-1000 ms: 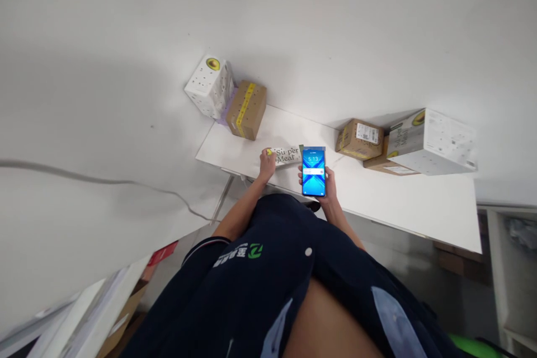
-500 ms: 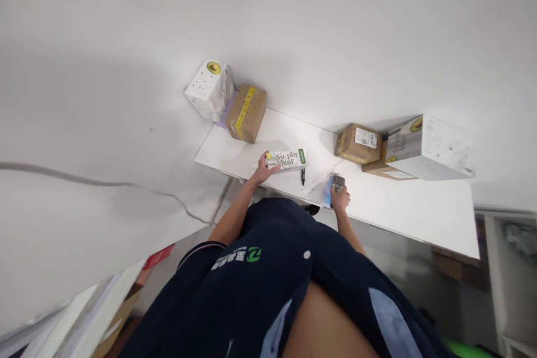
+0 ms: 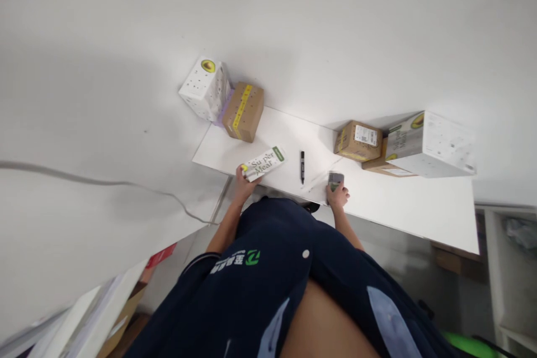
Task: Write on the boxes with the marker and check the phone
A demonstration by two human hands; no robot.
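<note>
My left hand (image 3: 244, 184) is closed around the near left end of a slim white carton (image 3: 264, 164) printed "Super Meal", which lies slanted over the table's front edge. A black marker (image 3: 302, 167) lies on the white table (image 3: 310, 126) between my hands, apart from both. My right hand (image 3: 338, 196) is closed on a small, flat grey thing that looks like a phone (image 3: 336, 178), near the front edge. Its upper part is blurred, and my fingers hide its lower part.
At the back left stand a white avocado-print box (image 3: 205, 89) and a brown carton (image 3: 244, 112) with yellow tape. Toward the right are a labelled brown carton (image 3: 358, 141), a flatter carton (image 3: 375, 164) and a large white box (image 3: 447, 145). A cable (image 3: 104, 180) hangs at left.
My left hand has drawn the white carton left and nearer, tilting its right end up and away. The marker now shows whole. My right hand, still on the phone, has shifted slightly left.
</note>
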